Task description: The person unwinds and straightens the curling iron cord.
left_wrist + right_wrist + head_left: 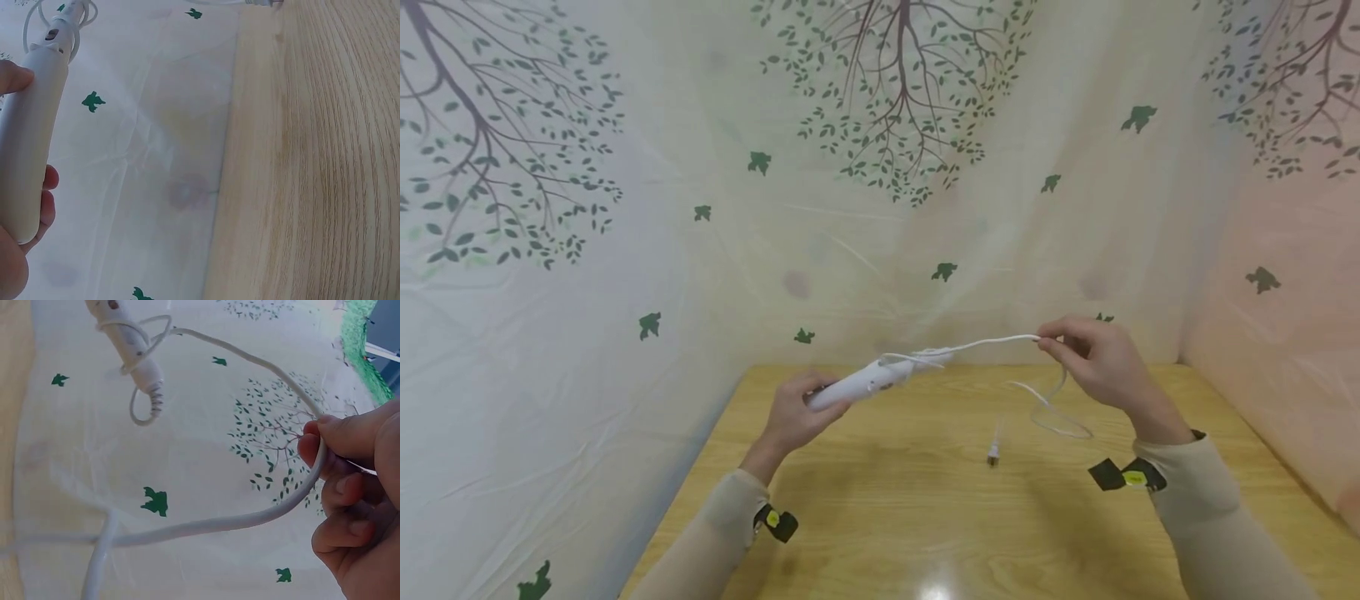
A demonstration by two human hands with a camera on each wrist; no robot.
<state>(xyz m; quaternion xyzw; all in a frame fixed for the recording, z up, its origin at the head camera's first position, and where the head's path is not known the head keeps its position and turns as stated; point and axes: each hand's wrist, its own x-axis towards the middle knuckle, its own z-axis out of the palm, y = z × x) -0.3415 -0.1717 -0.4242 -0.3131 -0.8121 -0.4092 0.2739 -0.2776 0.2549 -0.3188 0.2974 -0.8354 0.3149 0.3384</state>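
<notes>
A long white hair styling iron (850, 387) is held up at a slant over the table, its far end higher. My left hand (793, 417) grips its wide, rounded end, with the thumb along one side in the left wrist view. White power cord (206, 526) loops round the narrower handle end, close to a small button and a ribbed cord sleeve (157, 403). To the right, my right hand (1105, 367) pinches the cord between thumb and forefinger, its other fingers curled. A stretch of cord runs from the iron to that pinch, and more hangs below it.
The two-pin plug (993, 455) at the cord's end is over the middle of the wooden table (880, 517). Pale curtains (865, 250) printed with trees and green leaves stand behind and at both sides. Dark straps with yellow marks are on both wrists.
</notes>
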